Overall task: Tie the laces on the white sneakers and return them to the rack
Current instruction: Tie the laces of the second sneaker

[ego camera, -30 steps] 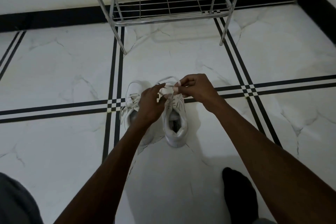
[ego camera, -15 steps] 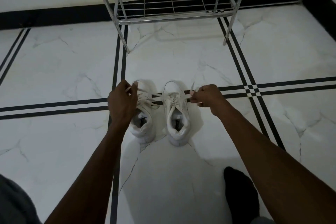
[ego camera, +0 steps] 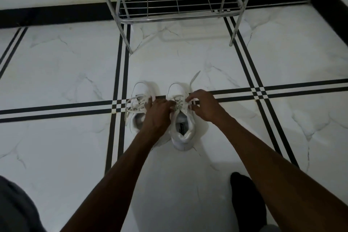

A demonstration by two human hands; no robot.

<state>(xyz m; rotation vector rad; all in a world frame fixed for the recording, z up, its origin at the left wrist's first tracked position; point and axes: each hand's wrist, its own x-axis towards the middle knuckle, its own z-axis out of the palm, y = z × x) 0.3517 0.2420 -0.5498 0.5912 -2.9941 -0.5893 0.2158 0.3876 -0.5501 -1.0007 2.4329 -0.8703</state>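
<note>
Two white sneakers stand side by side on the marble floor, toes pointing away from me. The right sneaker (ego camera: 182, 130) has my hands at its laces (ego camera: 178, 104). My left hand (ego camera: 157, 115) pinches the lace at the tongue's left side and partly covers the left sneaker (ego camera: 139, 100). My right hand (ego camera: 203, 106) grips the lace on the right side; one lace end (ego camera: 194, 78) sticks out past the toe. The left sneaker's laces lie in loose loops. The metal shoe rack (ego camera: 177, 16) stands farther back against the wall.
White marble floor tiles with black stripe borders (ego camera: 120, 66) surround the shoes. The rack's legs (ego camera: 233, 30) stand a short way beyond the sneakers. My foot in a black sock (ego camera: 246, 199) rests at lower right. A dark skirting (ego camera: 56, 15) runs along the wall.
Both hands pulled the lace ends wide apart half a second ago, then came back together over the right sneaker's laces.
</note>
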